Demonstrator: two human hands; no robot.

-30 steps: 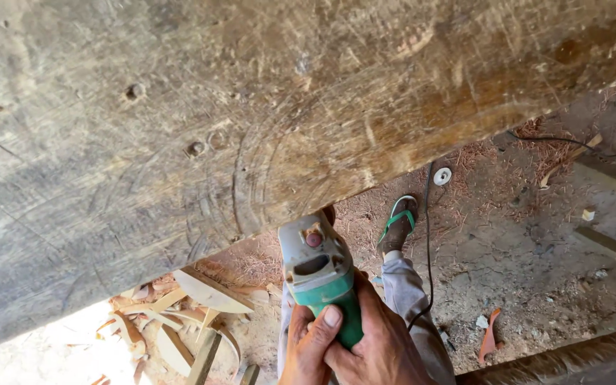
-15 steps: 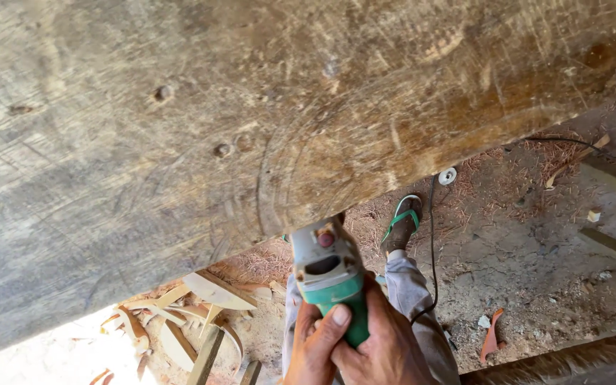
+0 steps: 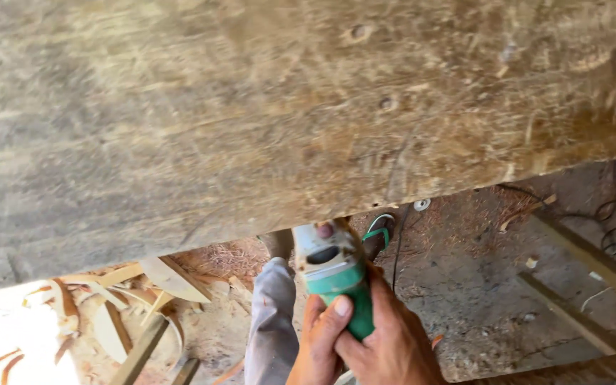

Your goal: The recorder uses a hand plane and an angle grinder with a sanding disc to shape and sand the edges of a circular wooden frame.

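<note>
Head view: both hands wrap the green body of a grinder (image 3: 333, 274), low in the middle of the frame, its grey head tucked against the lower edge of a big plank (image 3: 251, 121). The left hand (image 3: 319, 342) has its grip closed round the body, thumb laid on top; the right hand (image 3: 393, 342) clasps it from the other side. The tool looks rigid and fairly heavy, likely to kick and buzz, so the two-handed hold on the narrow green barrel, behind the head, suits it. Its casing is dusty, with a red button and a dark slot on the grey head. A black cord (image 3: 396, 253) trails over the sawdust floor (image 3: 479, 299). Offcuts (image 3: 137, 306) lie to the left.
</note>
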